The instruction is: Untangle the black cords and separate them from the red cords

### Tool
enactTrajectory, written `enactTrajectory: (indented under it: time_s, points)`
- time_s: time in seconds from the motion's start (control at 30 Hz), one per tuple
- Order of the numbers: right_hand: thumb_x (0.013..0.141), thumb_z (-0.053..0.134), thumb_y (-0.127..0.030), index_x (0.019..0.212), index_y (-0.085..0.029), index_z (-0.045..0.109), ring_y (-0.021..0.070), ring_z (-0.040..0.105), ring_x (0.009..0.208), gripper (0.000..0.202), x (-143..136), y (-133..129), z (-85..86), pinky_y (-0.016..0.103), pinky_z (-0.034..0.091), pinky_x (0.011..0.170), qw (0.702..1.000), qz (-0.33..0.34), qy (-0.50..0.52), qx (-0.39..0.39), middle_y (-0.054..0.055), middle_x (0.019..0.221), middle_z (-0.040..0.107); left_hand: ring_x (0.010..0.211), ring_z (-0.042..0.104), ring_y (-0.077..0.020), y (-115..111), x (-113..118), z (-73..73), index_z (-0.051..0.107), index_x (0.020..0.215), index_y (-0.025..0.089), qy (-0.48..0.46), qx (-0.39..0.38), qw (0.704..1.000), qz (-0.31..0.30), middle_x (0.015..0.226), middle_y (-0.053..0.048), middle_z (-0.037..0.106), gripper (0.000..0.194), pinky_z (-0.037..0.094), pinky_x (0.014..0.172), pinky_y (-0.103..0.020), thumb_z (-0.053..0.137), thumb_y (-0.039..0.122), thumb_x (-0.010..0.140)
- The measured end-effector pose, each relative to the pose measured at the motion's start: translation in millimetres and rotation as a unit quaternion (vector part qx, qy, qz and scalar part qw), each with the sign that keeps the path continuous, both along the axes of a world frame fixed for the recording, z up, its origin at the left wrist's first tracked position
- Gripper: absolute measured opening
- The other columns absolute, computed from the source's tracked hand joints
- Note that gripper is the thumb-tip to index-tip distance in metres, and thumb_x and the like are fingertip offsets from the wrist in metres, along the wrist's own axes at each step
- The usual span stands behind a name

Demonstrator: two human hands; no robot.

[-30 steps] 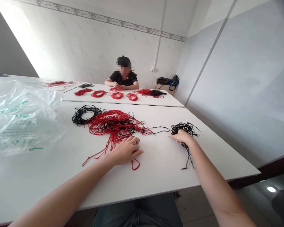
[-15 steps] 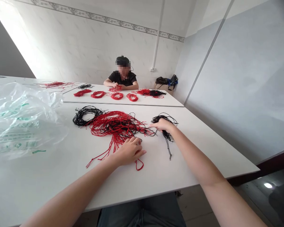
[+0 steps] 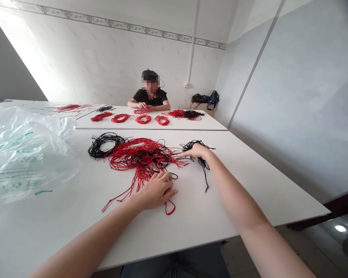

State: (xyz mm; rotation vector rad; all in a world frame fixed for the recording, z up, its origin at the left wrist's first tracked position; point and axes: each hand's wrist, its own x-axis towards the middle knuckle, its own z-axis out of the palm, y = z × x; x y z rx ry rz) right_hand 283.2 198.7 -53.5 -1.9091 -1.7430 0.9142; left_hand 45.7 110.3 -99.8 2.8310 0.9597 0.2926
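Observation:
My left hand (image 3: 158, 190) rests on the table with its fingers curled over strands from a tangle of red cords (image 3: 127, 148), the thumb held apart. A small red loop pokes out below that hand. Black cords (image 3: 146, 159) lie mixed into the middle of the red tangle. Farther right, my right hand (image 3: 197, 151) is closed over a bunch of black cords (image 3: 203, 164), its index finger pointing left. Its other fingertips are hidden. Beside the tangle on the left sits a coil of black cord (image 3: 94, 146).
A crumpled clear plastic bag (image 3: 29, 154) covers the table's left side. Across the adjoining table (image 3: 104, 124) sits a person (image 3: 150, 94) handling red cord. Several red coils (image 3: 143, 119) and a red and black pile (image 3: 185, 114) lie there. Dark bags (image 3: 204, 100) stand behind.
My right hand has shifted slightly left with the black cords, whose outer loops now sit lower. The left hand stays nearly in place. The view has shifted a little.

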Motion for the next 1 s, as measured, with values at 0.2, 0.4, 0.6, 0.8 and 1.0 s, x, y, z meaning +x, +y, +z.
enactTrajectory:
  time_s: [0.2, 0.4, 0.6, 0.8, 1.0]
  points:
    - [0.061, 0.082, -0.043, 0.054, -0.018, 0.045, 0.0087, 0.036, 0.042, 0.045, 41.2, -8.7, 29.9, 0.024, 0.032, 0.044, 0.983, -0.050, 0.152, 0.090, -0.005, 0.042, 0.038, 0.094, 0.048, -0.0226, 0.4, -0.5, -0.6, 0.056, 0.073, 0.018, -0.003, -0.002, 1.000, -0.002, 0.104, -0.007, 0.053, 0.039, 0.040, 0.085, -0.040, 0.038, 0.043, 0.097]
    - [0.064, 0.078, -0.034, 0.072, -0.015, 0.057, 0.0032, 0.029, 0.041, 0.030, 66.6, -23.7, 51.1, 0.021, 0.032, 0.039, 0.915, -0.077, 0.349, 0.189, -0.001, 0.062, 0.054, 0.092, 0.050, -0.0222, 1.3, 1.3, -1.2, 0.055, 0.076, 0.019, 0.002, 0.021, 1.000, 0.012, 0.101, -0.007, 0.055, 0.040, 0.041, 0.082, -0.038, 0.034, 0.045, 0.097]
    - [0.072, 0.063, -0.033, 0.069, -0.017, 0.048, 0.0015, 0.023, 0.036, 0.022, 86.1, -39.6, 71.1, 0.017, 0.026, 0.034, 0.838, -0.094, 0.486, 0.231, -0.006, 0.057, 0.045, 0.070, 0.056, -0.0201, 6.8, 4.3, -4.0, 0.052, 0.085, 0.020, 0.002, 0.017, 0.991, 0.134, 0.083, -0.004, 0.057, 0.033, 0.038, 0.060, -0.031, 0.033, 0.044, 0.097]
    - [0.070, 0.063, -0.025, 0.067, -0.016, 0.052, 0.0024, 0.017, 0.032, 0.015, 63.3, -53.0, 83.1, 0.016, 0.020, 0.031, 0.796, 0.035, 0.586, 0.147, -0.011, 0.041, 0.026, 0.087, 0.057, -0.0219, 8.6, 3.8, -10.4, 0.048, 0.095, 0.021, -0.136, 0.109, 0.968, 0.181, 0.099, -0.006, 0.057, 0.015, 0.041, 0.081, -0.038, 0.048, 0.035, 0.092]
    - [0.076, 0.060, -0.026, 0.068, -0.016, 0.052, 0.0039, 0.024, 0.033, 0.015, 16.9, -70.1, 90.0, 0.017, 0.028, 0.034, 0.773, 0.173, 0.609, 0.042, -0.009, 0.043, 0.035, 0.126, 0.040, -0.0281, 1.6, 4.0, -2.7, 0.033, 0.132, 0.020, -0.222, 0.153, 0.961, 0.065, 0.139, -0.015, 0.043, 0.050, 0.034, 0.100, -0.044, 0.054, 0.035, 0.090]
